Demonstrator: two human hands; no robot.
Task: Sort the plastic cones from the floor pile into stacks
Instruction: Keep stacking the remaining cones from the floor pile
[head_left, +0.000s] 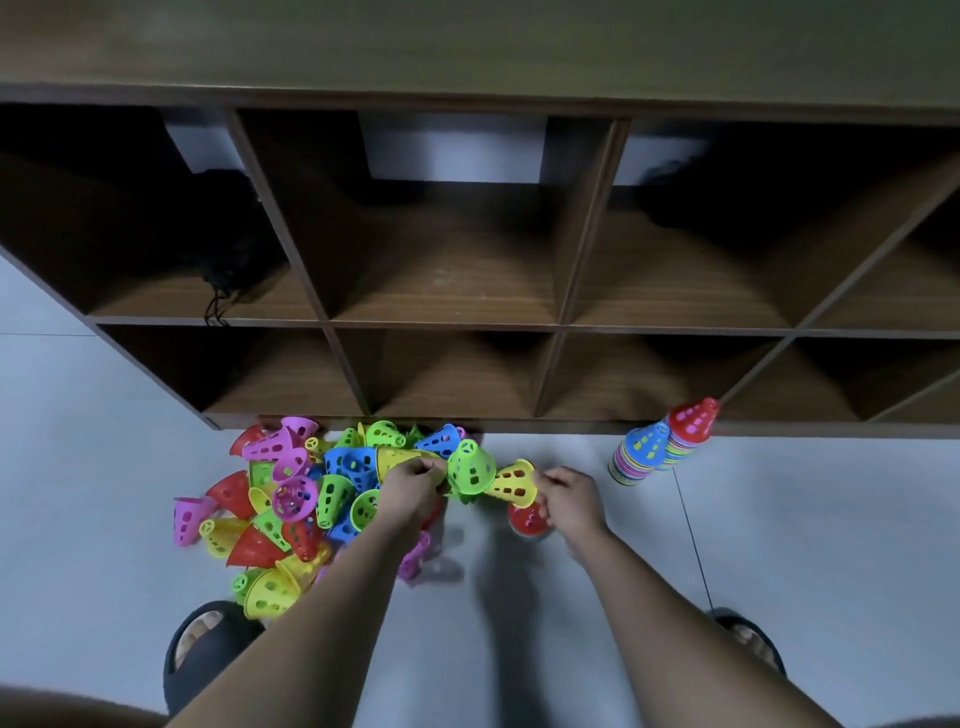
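A pile of perforated plastic cones (291, 499) in pink, red, yellow, green and blue lies on the floor at the left, against the shelf's base. My left hand (410, 483) grips a green cone (470, 467) at the pile's right edge. My right hand (563, 499) holds a yellow cone (517, 482) by its wide rim, its narrow end pointing at the green one. Under my right hand a red cone (527, 522) stands on the floor. Two leaning stacks stand at the right: one topped blue (641, 452), one topped red (688, 426).
A dark wooden cubby shelf (457, 327) fills the upper view, its lower edge just behind the pile. A black bag with cords (223, 249) sits in the upper left cubby. My feet in black sandals (202, 649) stand on the grey tiled floor (831, 545).
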